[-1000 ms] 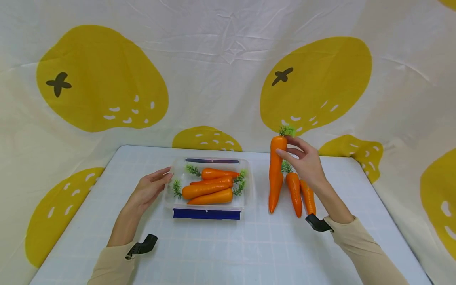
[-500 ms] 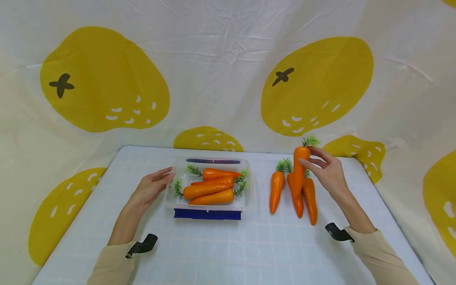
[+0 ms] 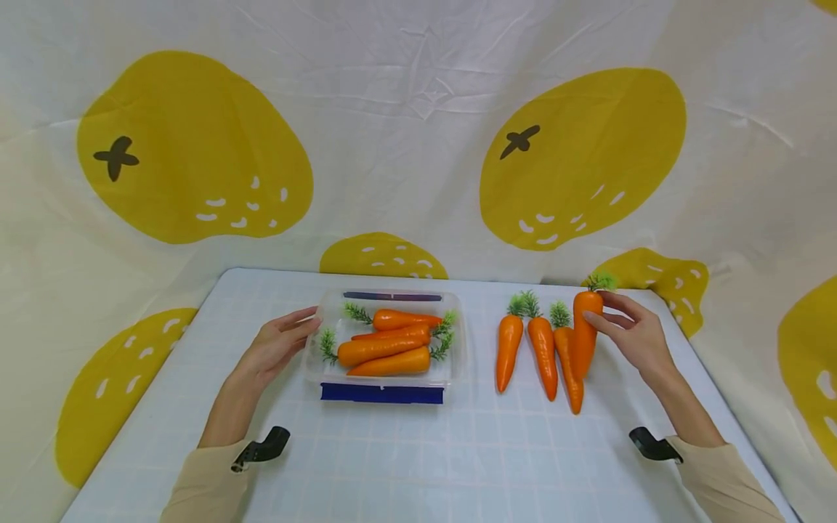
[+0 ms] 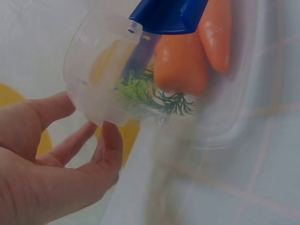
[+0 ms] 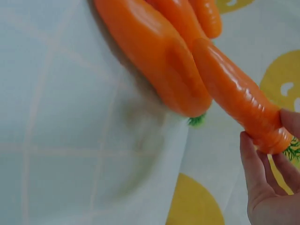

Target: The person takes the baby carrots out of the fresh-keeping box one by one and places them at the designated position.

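In the head view my right hand (image 3: 631,334) pinches a carrot (image 3: 585,335) near its leafy top, thumb on one side and fingers on the other. That carrot is upright to slightly tilted and overlaps a carrot (image 3: 567,367) lying to its left. Two more carrots, the leftmost (image 3: 509,352) and the middle one (image 3: 543,356), lie in the same row, tips toward me. The right wrist view shows the held carrot (image 5: 243,96) between thumb and fingers. My left hand (image 3: 277,345) touches the left side of a clear plastic container (image 3: 461,341) with its fingertips.
Several carrots (image 3: 382,349) with green tops lie sideways in the container. A blue latch flap (image 3: 382,394) sticks out at its front, and another (image 3: 392,296) is at its back. A white tabletop (image 3: 418,465) meets a fruit-printed cloth (image 3: 405,181) behind.
My right hand has carried the carrot right and lowered it, from left of the row to the row's right end. The left hand and the container stay in place.
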The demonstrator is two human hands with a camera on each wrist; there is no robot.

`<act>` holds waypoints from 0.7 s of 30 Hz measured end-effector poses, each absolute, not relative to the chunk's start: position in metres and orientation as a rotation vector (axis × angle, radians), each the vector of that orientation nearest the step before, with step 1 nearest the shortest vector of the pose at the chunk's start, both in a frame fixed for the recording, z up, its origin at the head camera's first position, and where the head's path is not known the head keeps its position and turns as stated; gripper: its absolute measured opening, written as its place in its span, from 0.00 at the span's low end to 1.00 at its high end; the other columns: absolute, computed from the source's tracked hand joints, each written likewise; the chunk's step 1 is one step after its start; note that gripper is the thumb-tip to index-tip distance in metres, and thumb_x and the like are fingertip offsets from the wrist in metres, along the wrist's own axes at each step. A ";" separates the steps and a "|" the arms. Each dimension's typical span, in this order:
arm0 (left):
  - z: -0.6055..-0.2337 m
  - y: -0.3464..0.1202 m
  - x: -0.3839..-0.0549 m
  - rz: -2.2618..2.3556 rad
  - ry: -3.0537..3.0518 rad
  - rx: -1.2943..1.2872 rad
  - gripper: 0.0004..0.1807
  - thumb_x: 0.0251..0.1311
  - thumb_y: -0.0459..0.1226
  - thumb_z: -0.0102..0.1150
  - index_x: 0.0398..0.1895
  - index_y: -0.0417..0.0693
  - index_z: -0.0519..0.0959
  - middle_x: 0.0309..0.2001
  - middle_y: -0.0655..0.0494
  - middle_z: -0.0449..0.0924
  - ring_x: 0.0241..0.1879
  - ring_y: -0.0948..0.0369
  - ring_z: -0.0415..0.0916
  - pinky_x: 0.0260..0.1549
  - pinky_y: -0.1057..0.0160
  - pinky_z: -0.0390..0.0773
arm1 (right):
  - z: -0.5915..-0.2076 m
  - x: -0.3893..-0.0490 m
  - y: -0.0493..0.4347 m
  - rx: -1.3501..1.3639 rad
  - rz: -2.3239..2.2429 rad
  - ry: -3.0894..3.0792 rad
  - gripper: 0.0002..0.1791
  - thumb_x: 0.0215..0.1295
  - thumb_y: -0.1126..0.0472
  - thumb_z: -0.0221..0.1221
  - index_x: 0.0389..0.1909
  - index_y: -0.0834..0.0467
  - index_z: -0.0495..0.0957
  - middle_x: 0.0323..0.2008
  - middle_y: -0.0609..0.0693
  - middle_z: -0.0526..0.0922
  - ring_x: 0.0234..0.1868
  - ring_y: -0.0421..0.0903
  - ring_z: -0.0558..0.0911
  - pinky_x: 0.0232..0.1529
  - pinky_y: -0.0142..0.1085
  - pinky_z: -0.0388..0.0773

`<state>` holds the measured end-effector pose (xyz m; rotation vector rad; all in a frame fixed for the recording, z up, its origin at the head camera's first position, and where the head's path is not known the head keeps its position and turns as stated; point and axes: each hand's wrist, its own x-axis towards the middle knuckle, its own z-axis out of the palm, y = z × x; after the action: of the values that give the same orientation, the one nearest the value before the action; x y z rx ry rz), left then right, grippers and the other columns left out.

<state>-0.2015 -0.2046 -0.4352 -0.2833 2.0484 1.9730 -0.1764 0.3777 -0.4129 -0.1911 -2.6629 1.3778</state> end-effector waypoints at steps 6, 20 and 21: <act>-0.436 -0.211 -0.202 2.007 1.967 -0.252 0.38 0.71 0.44 0.63 0.79 0.42 0.62 0.75 0.46 0.64 0.66 0.62 0.70 0.58 0.73 0.75 | -0.426 -0.175 0.394 -0.189 1.351 -2.713 0.41 0.70 0.41 0.64 0.75 0.61 0.66 0.69 0.66 0.70 0.46 0.29 0.75 0.41 0.16 0.75; -0.442 -0.213 -0.201 2.002 2.021 -0.240 0.40 0.68 0.45 0.67 0.78 0.41 0.63 0.65 0.53 0.76 0.55 0.67 0.77 0.51 0.76 0.77 | -0.444 -0.177 0.405 -0.164 1.269 -2.892 0.42 0.72 0.41 0.62 0.74 0.65 0.65 0.68 0.70 0.70 0.62 0.68 0.77 0.59 0.57 0.78; -0.442 -0.212 -0.201 1.999 2.028 -0.240 0.40 0.68 0.45 0.67 0.78 0.41 0.64 0.64 0.55 0.77 0.55 0.67 0.77 0.51 0.76 0.77 | -0.445 -0.177 0.406 -0.164 1.264 -2.903 0.42 0.71 0.41 0.62 0.74 0.66 0.66 0.68 0.70 0.70 0.62 0.68 0.77 0.59 0.58 0.78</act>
<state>-0.2009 -0.2121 -0.4416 -0.2397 2.0282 1.9990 -0.1772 0.4061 -0.4453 -0.1644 -2.9027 1.2645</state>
